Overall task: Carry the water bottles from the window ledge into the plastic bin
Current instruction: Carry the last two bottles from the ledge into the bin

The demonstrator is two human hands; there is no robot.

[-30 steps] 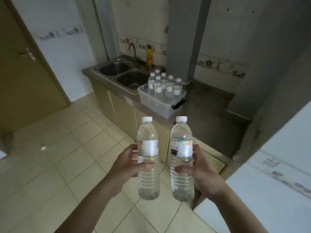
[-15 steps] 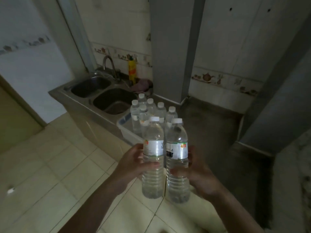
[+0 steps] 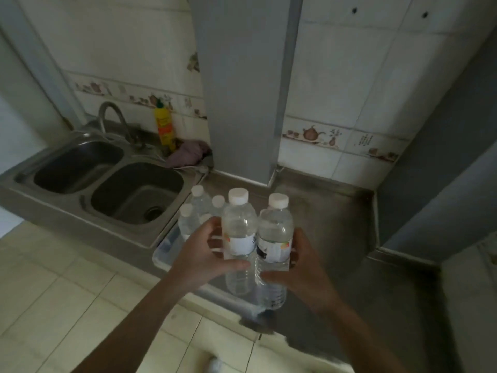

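Note:
My left hand [image 3: 200, 255] grips a clear water bottle [image 3: 238, 227] with a white cap and white label. Beside it, touching, is a second water bottle [image 3: 274, 238], gripped by my right hand [image 3: 301, 273]. Both bottles are upright and held over the clear plastic bin [image 3: 166, 251] on the steel counter. Several more capped bottles [image 3: 199, 203] stand in the bin's far end, partly hidden behind my hands. The bin's near end is mostly covered by the held bottles.
A double steel sink [image 3: 107, 181] with a curved tap [image 3: 110, 117] lies left of the bin. A yellow detergent bottle [image 3: 164, 125] and a purple cloth [image 3: 188, 153] sit by the wall. A grey pillar [image 3: 242, 84] rises behind the counter [image 3: 322, 224]. Tiled floor [image 3: 53, 292] lies at lower left.
I have walked closer to the counter. Both held bottles now hang over the bin rather than in front of it, and the view looks more steeply down.

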